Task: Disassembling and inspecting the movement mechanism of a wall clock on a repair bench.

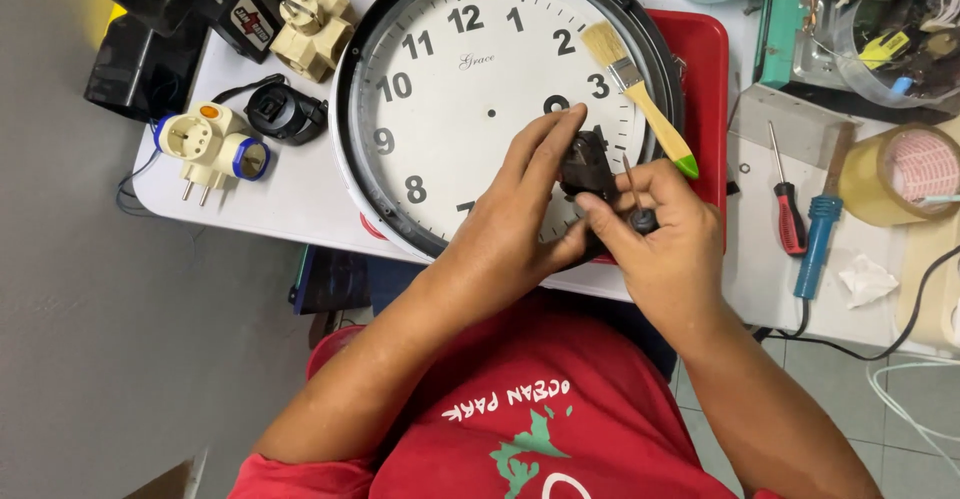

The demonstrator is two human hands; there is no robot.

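My left hand (pixel 515 214) grips a small black clock mechanism (pixel 585 167) over the lower right of a large round wall clock (pixel 450 69) that has a white dial, a black rim and no hands fitted. My right hand (pixel 665 244) holds a small screwdriver (pixel 636 204) by its dark handle, thin shaft up against the mechanism. A paintbrush (pixel 640 94) with a wooden handle and green tip lies across the clock's right edge.
A red tray (pixel 705 69) lies under the clock on the white table (pixel 300 184). Cream plug adapters (pixel 210 149) and a black adapter (pixel 285 111) sit at left. A red-handled screwdriver (pixel 788 209), a blue soldering iron (pixel 818 234) and a tape roll (pixel 900 174) lie at right.
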